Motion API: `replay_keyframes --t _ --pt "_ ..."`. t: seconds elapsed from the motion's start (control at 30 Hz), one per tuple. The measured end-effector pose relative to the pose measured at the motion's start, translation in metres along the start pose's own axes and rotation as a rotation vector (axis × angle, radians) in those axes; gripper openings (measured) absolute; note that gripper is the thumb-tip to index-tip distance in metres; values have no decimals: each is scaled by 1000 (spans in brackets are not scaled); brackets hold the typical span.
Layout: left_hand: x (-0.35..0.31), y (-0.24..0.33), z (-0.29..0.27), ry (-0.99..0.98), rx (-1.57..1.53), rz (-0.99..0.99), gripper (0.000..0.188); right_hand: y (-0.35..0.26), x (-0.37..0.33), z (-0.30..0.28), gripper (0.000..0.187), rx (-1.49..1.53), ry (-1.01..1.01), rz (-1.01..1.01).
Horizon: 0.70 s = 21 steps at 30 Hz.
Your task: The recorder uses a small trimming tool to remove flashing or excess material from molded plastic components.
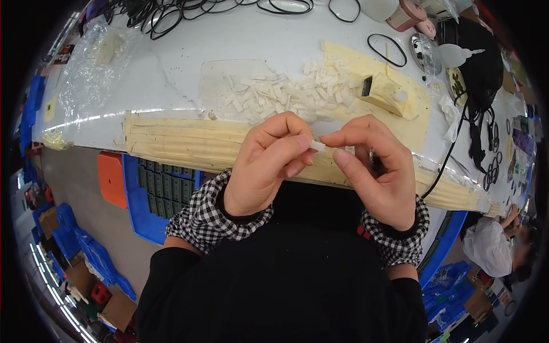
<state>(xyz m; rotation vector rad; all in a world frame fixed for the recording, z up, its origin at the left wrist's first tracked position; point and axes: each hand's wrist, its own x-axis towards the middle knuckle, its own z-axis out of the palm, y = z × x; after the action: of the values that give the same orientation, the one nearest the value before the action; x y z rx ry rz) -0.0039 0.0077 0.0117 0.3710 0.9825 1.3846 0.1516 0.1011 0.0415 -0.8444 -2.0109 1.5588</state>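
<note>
A small white strip [317, 146] is pinched between the thumb and forefinger of my left hand [260, 160], its free end pointing right. My right hand [380, 171] is close beside it, the forefinger tip at the strip's end and the thumb slightly lower. The other right fingers curl inward, and a small dark thing [374, 155] shows among them; its kind is hidden. Both hands are above the padded front edge [183, 137] of the table. Just beyond them lies a loose pile of similar white strips [274, 94].
A yellow sheet [343, 54] bears a tape-wrapped box [392, 94] with a dark opening. Black belts [286, 6] lie at the back, a clear plastic bag [94, 68] at left. Below the table stands a blue crate [143, 211] of dark green parts. Another person [492, 246] sits at far right.
</note>
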Motion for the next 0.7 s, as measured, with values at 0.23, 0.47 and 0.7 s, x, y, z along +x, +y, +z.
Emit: replay_keyframes --t 0.23,0.47,0.7 --pt "12 0 -6 -181 -367 -42 23 0 1 3 11 384 121 155" --pt "12 -3 -4 -293 -354 -201 23 3 2 0 14 312 55 153" --pt "10 -8 -6 -285 -367 -271 36 5 5 3 15 179 65 30"
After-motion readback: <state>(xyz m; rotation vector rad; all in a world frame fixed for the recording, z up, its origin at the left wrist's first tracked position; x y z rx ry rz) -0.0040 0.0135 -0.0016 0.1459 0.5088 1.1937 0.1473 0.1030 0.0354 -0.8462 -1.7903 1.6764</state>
